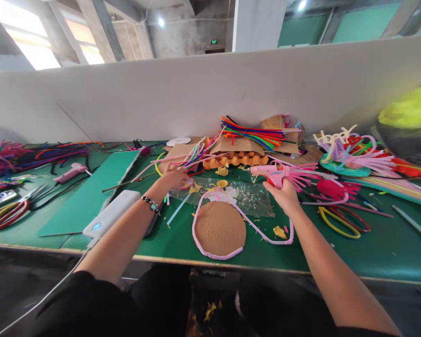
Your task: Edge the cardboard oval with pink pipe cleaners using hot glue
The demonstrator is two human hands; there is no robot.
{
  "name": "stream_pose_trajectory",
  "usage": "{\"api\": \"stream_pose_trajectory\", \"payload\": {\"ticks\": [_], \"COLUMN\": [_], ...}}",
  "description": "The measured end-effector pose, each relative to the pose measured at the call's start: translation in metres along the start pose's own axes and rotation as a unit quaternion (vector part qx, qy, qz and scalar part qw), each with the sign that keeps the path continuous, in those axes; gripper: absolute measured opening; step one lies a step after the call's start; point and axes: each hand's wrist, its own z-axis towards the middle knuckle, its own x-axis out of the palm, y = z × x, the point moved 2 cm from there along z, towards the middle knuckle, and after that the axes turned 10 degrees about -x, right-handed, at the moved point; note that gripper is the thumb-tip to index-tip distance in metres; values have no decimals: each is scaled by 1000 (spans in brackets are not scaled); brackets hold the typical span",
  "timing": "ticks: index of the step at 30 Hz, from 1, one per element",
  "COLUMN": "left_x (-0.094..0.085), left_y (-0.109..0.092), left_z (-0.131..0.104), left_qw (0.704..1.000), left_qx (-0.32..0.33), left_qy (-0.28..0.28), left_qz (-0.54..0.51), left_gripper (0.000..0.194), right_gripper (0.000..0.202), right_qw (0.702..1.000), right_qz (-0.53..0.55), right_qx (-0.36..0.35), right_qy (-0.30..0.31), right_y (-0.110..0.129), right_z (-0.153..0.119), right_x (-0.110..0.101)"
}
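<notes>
A round brown cardboard disc (220,229) lies on the green table near its front edge. A light pink fuzzy strip (195,234) runs round much of its rim and trails off to the right in a loop. My right hand (283,189) holds a pink glue gun (274,174) right of the disc, its nozzle to the left. My left hand (177,180) reaches to a pile of coloured pipe cleaners (196,159) behind and left of the disc; its fingers are partly hidden and blurred, so what they grip is unclear.
An orange egg tray (231,160) stands behind the disc, with a bundle of pipe cleaners (256,133) above it. On the left are a white power bank (111,213), a green board (91,196), scissors (24,203) and another glue gun (71,173). Yellow-handled scissors (338,223) lie right.
</notes>
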Motion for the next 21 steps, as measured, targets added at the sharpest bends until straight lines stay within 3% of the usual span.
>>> {"api": "stream_pose_trajectory", "payload": {"ticks": [2,5,8,10,12,15,21], "left_x": [-4,-13,-9,1,10,20,28], "left_y": [-9,-31,-56,-71,-81,-84,-70], "left_z": [-16,-49,-85,-104,-115,-120,-119], "left_qw": [999,991,979,974,971,965,958], "left_qx": [-49,-125,-198,-209,-215,-235,-236], "left_qy": [-10,-28,37,89,103,109,101], "left_qz": [18,26,23,16,11,-45,-124], "left_gripper": [15,27,40,44,49,53,44], "right_gripper": [37,40,40,40,39,37,35], "right_qw": [1000,1000,1000,1000,1000,1000,1000], "right_qz": [-4,-11,-20,-24,-27,-29,-25], "right_qx": [2,0,-4,-7,-7,-3,6], "right_qy": [7,12,12,12,9,6,2], "right_y": [-1,-2,-2,-1,0,0,2], "right_z": [1,3,2,1,1,1,1], "right_x": [0,0,0,0,0,0,-1]}}
